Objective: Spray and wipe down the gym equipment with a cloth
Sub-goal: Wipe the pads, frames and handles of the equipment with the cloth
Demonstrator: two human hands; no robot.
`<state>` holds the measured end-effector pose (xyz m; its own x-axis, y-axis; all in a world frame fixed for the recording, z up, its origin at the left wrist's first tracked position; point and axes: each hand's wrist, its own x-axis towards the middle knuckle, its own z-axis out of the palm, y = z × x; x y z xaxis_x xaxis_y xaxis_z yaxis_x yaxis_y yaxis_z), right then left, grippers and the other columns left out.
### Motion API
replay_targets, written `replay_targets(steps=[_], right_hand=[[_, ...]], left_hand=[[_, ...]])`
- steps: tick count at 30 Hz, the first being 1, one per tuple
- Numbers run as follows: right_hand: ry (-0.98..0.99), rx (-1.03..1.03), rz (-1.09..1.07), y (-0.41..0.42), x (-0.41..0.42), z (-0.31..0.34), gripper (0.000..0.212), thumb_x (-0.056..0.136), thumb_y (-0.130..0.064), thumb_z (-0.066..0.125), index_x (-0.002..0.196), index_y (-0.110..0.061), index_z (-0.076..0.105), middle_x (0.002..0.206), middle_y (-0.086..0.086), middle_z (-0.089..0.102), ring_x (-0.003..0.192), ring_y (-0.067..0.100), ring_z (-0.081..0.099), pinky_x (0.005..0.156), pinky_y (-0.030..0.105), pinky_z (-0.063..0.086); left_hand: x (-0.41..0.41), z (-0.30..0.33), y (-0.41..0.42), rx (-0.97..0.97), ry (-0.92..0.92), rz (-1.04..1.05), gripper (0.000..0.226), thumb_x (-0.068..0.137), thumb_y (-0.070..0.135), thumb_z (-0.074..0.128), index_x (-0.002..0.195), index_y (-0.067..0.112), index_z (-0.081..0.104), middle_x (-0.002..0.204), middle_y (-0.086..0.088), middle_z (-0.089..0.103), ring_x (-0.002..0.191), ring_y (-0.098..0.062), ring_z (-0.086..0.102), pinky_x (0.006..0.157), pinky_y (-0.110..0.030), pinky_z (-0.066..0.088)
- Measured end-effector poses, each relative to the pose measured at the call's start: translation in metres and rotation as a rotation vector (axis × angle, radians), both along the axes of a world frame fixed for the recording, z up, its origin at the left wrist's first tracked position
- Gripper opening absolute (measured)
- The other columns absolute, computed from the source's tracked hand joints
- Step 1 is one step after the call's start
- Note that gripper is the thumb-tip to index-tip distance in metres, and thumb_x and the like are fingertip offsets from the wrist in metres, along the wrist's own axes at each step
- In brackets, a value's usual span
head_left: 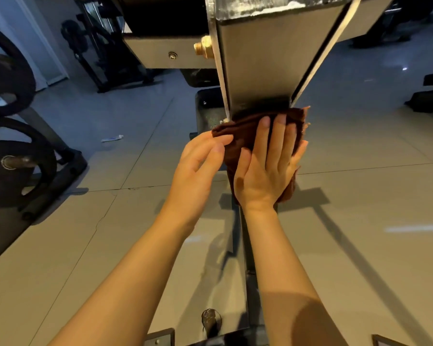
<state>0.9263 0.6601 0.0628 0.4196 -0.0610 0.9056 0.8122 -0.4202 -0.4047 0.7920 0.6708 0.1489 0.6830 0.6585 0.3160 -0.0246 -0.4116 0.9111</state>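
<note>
A dark brown cloth (238, 132) lies against the lower part of a grey metal machine frame (265, 66) in the middle of the view. My right hand (268, 163) presses flat on the cloth with straight fingers spread. My left hand (198, 168) touches the cloth's left edge with its fingertips, fingers nearly straight. The cloth and my hands hide the frame behind them. No spray bottle is in view.
Black weight plates on a rack (13, 156) stand at the left. A brass bolt (204, 48) sticks out of the frame's left side. A small white tube (112, 138) lies on the tiled floor. Dark equipment (430, 96) sits at the far right.
</note>
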Motion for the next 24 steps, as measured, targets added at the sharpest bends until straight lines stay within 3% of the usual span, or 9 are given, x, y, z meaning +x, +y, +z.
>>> replay_targets(steps=[3, 5, 7, 9, 13, 16, 18, 20, 24], right_hand=[[0.002, -0.039, 0.075, -0.01, -0.003, -0.037, 0.056, 0.105, -0.04, 0.021, 0.155, -0.029, -0.002, 0.155, 0.006, 0.018, 0.147, 0.025, 0.014, 0.121, 0.049, 0.011], [0.175, -0.063, 0.188, -0.025, -0.003, -0.066, 0.052, 0.104, -0.041, 0.025, 0.152, -0.031, 0.008, 0.15, 0.015, 0.029, 0.138, 0.038, 0.028, 0.112, 0.06, 0.029], [0.527, -0.015, 0.318, -0.039, -0.01, -0.08, 0.059, 0.095, -0.036, 0.038, 0.147, -0.04, 0.01, 0.152, 0.013, 0.036, 0.138, 0.039, 0.034, 0.104, 0.062, 0.038], [0.671, -0.025, 0.351, -0.047, -0.021, -0.077, 0.069, 0.088, -0.027, 0.043, 0.143, -0.049, 0.009, 0.155, 0.004, 0.035, 0.141, 0.034, 0.033, 0.105, 0.058, 0.038], [0.545, -0.016, 0.392, -0.05, -0.028, -0.071, 0.069, 0.093, -0.016, 0.046, 0.141, -0.05, 0.009, 0.156, 0.009, 0.033, 0.142, 0.031, 0.033, 0.11, 0.057, 0.034], [0.621, 0.016, 0.468, -0.047, -0.028, -0.07, 0.071, 0.093, -0.018, 0.042, 0.138, -0.058, 0.005, 0.16, 0.004, 0.024, 0.146, 0.023, 0.026, 0.115, 0.052, 0.03], [0.628, 0.026, 0.525, -0.049, -0.031, -0.07, 0.077, 0.091, -0.016, 0.043, 0.138, -0.062, 0.003, 0.161, 0.001, 0.019, 0.147, 0.018, 0.021, 0.117, 0.05, 0.027], [0.62, 0.055, 0.561, -0.05, -0.033, -0.07, 0.082, 0.093, -0.011, 0.046, 0.139, -0.067, 0.006, 0.161, -0.002, 0.018, 0.147, 0.013, 0.021, 0.118, 0.046, 0.027], [0.507, 0.291, 0.541, -0.032, -0.024, -0.056, 0.074, 0.091, 0.008, 0.043, 0.144, -0.038, 0.019, 0.157, 0.003, 0.026, 0.146, 0.013, 0.025, 0.12, 0.038, 0.023]], left_hand=[[0.002, 0.0, -0.008, -0.076, 0.066, 0.058, 0.028, 0.103, 0.03, 0.038, 0.108, 0.035, 0.065, 0.129, 0.019, 0.048, 0.122, 0.007, 0.043, 0.1, -0.02, 0.037], [0.009, 0.003, -0.021, -0.224, 0.111, 0.061, 0.025, 0.103, 0.03, 0.038, 0.095, 0.034, 0.061, 0.104, 0.027, 0.057, 0.096, 0.013, 0.051, 0.086, -0.022, 0.041], [0.011, 0.003, -0.028, -0.245, 0.182, 0.016, 0.02, 0.104, 0.034, 0.037, 0.107, 0.032, 0.056, 0.105, 0.026, 0.055, 0.094, 0.009, 0.049, 0.083, -0.024, 0.039], [0.012, -0.003, -0.025, -0.19, 0.204, 0.02, 0.029, 0.104, 0.035, 0.036, 0.128, 0.029, 0.052, 0.124, 0.016, 0.048, 0.107, 0.002, 0.045, 0.09, -0.022, 0.033], [0.004, -0.03, -0.007, -0.183, 0.182, -0.008, 0.025, 0.104, 0.034, 0.036, 0.124, 0.035, 0.052, 0.124, 0.016, 0.05, 0.099, 0.012, 0.047, 0.084, -0.012, 0.036], [0.006, -0.061, -0.003, -0.276, 0.167, -0.029, 0.023, 0.105, 0.032, 0.034, 0.123, 0.034, 0.049, 0.112, 0.024, 0.054, 0.1, 0.011, 0.051, 0.076, -0.003, 0.038], [0.01, -0.082, -0.002, -0.317, 0.149, -0.053, 0.03, 0.105, 0.03, 0.034, 0.13, 0.027, 0.05, 0.122, 0.016, 0.056, 0.115, -0.001, 0.051, 0.091, -0.014, 0.04], [0.013, -0.099, 0.0, -0.34, 0.127, -0.084, 0.036, 0.105, 0.03, 0.033, 0.137, 0.023, 0.049, 0.13, 0.011, 0.056, 0.12, -0.001, 0.051, 0.101, -0.02, 0.039], [0.015, -0.122, 0.008, -0.348, 0.07, -0.152, 0.038, 0.105, 0.029, 0.031, 0.138, 0.023, 0.048, 0.124, 0.019, 0.057, 0.11, 0.017, 0.05, 0.08, 0.003, 0.039]])
